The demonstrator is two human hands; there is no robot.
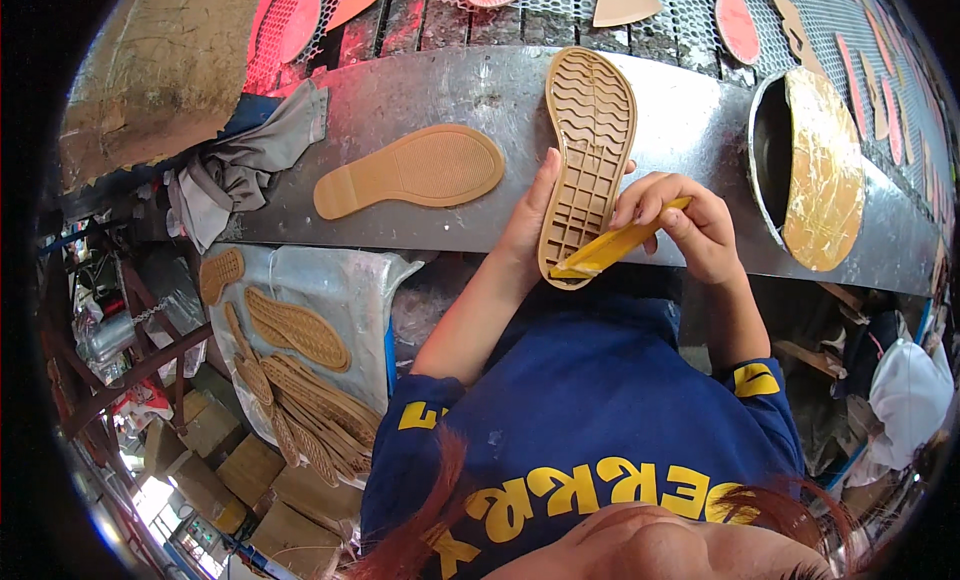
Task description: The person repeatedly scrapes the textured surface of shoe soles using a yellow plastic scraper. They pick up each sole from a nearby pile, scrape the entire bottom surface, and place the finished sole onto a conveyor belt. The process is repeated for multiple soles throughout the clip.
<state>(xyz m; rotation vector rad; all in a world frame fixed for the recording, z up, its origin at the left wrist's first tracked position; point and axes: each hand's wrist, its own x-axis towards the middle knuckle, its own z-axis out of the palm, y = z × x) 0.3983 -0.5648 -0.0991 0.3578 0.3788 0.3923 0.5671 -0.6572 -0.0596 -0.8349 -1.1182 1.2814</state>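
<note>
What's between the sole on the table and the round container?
In the head view: the held sole, the left hand, and the right hand with a yellow tool.

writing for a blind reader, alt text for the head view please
A person holds a tan, tread-patterned shoe sole in the left grip and, in the right grip, a yellow tool at its near end. Another sole lies on a metal table; more soles lie on plastic at lower left.

From here I see the person's left hand clasped, thumb pointing forward, the rest partly hidden; the left forearm slants inward. The right hand pinches with curled fingers, its wrist bent leftward.
</note>
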